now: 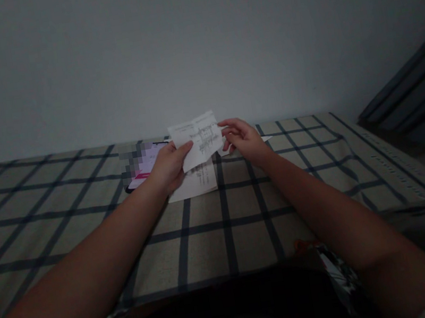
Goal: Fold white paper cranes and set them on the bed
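Observation:
A white sheet of paper (198, 142) with a fold crease and dark printing or writing is held up over the table. My left hand (171, 165) is closed on its left side, thumb on top. At the sheet's right edge is my right hand (245, 139), fingers curved and apart, the index fingertip at or close to the edge; contact is hard to tell. Beneath lies another printed sheet (196, 183), partly covered by the upper one and my left hand. A further white paper (267, 138) shows partly behind my right hand.
A phone (149, 164) with a lit screen lies left of the papers, partly blurred out. The checked tablecloth (210, 245) covers the table, which meets a plain wall (195, 49). Dark slanted panels or folds (420, 94) stand at the right.

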`<action>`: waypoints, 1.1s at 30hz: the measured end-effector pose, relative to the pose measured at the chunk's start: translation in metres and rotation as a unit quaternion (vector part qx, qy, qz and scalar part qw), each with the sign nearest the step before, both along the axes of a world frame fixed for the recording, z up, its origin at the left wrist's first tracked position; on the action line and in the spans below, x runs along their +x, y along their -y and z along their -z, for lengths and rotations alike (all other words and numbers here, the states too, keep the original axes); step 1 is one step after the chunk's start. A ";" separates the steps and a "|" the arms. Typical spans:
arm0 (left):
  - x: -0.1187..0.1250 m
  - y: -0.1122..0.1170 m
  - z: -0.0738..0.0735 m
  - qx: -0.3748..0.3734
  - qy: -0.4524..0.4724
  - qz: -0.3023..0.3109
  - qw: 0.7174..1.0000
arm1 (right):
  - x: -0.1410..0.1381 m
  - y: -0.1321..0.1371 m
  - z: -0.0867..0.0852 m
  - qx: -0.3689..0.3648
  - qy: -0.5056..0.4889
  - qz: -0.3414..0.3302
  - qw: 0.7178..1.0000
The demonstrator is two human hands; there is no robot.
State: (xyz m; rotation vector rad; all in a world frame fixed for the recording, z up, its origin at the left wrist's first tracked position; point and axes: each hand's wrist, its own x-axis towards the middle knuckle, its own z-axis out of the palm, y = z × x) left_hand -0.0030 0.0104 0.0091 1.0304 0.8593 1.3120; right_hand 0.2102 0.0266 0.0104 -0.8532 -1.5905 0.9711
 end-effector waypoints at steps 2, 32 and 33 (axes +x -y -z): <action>0.000 0.000 -0.001 -0.017 -0.003 0.000 1.000 | 0.000 -0.001 0.003 0.007 0.030 -0.036 0.999; -0.001 0.002 0.001 0.062 -0.099 -0.088 0.989 | -0.005 -0.002 -0.001 -0.121 -0.055 0.025 0.991; -0.001 0.001 0.001 0.065 -0.079 -0.095 0.990 | -0.006 -0.002 -0.001 -0.128 -0.062 0.023 0.990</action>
